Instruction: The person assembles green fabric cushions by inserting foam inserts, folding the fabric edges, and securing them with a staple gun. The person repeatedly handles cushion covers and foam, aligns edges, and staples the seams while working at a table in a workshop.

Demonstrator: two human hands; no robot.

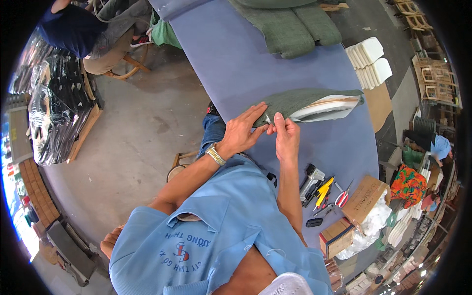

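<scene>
A dark green fabric cushion lies on the blue-grey table, its long side turned up to show a white inner layer with a tan strip along it. At its near left corner my left hand presses the cloth, fingers stretched over the top and thumb below. My right hand pinches the cushion's near edge between thumb and curled fingers, close beside the left thumb. A small white spot shows between the two hands. Whatever lies under the fingertips is hidden.
To the right on the table lie a staple gun, yellow-handled tools, red-handled scissors and a cardboard box. More green upholstered pieces rest at the far end. A co-worker sits at the upper left.
</scene>
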